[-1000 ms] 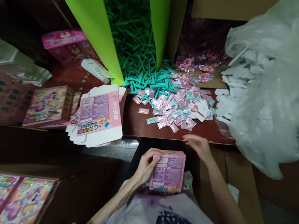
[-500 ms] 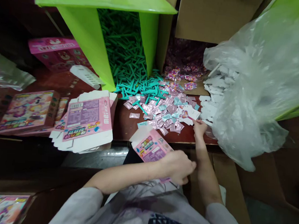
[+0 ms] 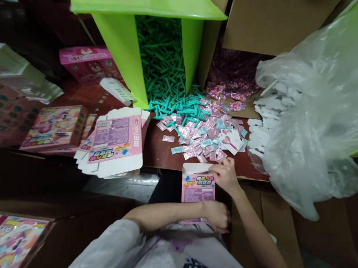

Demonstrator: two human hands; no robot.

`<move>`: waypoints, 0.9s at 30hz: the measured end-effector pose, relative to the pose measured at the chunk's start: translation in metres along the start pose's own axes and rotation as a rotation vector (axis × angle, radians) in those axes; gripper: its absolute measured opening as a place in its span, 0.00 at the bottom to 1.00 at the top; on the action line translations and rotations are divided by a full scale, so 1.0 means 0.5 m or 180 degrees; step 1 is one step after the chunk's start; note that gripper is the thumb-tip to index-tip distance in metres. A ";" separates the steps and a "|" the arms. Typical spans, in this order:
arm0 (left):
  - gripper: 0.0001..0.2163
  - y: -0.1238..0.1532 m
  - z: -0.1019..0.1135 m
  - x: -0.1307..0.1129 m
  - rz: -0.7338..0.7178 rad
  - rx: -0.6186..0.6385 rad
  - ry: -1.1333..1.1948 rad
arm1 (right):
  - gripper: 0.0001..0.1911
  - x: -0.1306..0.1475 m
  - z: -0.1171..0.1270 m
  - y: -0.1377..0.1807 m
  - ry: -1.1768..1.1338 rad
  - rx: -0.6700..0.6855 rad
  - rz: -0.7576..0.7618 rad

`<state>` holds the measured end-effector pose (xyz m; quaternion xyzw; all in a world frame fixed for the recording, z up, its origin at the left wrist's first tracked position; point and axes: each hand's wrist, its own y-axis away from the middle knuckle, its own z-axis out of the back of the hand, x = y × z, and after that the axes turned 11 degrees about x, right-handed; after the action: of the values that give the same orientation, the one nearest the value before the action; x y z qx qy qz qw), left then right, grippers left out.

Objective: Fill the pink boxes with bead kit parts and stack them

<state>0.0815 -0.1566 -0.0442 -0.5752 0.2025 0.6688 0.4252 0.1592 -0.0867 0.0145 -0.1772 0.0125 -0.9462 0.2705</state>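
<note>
A pink and purple printed box stands upright at my lap, its white top flap open toward the table. My left hand is closed on the box's lower right side, its fingertips partly hidden. At the open mouth my right hand has its fingers pressed together by the right edge; what they hold, if anything, is hidden. Beyond it, a white card with a pink print lies on the heap of small pink and blue sachets. Teal plastic hammer-like pieces spill from a green carton behind.
Flattened pink boxes are stacked at the left, beside a finished-looking printed box. White notched pieces lie by a clear plastic bag at the right. Bags of coloured beads sit behind the sachets.
My right hand has come back from the card on the sachets to the box's mouth. The box has turned more upright, still in my left hand. The view has shifted left.
</note>
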 end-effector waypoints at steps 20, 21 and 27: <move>0.13 0.097 0.437 0.159 0.1345 -0.3634 -0.1904 | 0.26 -0.439 0.162 -0.103 0.1219 0.0531 -0.2086; 0.13 0.084 0.448 0.158 0.1515 -0.3664 -0.1973 | 0.22 -0.442 0.165 -0.106 0.1206 0.0497 -0.2099; 0.20 0.035 0.469 0.154 0.2623 -0.3127 -0.2841 | 0.26 -0.476 0.202 -0.132 0.1971 -0.0222 -0.2491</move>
<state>-0.0705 0.0377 -0.0602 -0.2525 -0.1097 0.9539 -0.1196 0.3484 0.1000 0.0387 0.1118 0.0564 -0.9839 -0.1272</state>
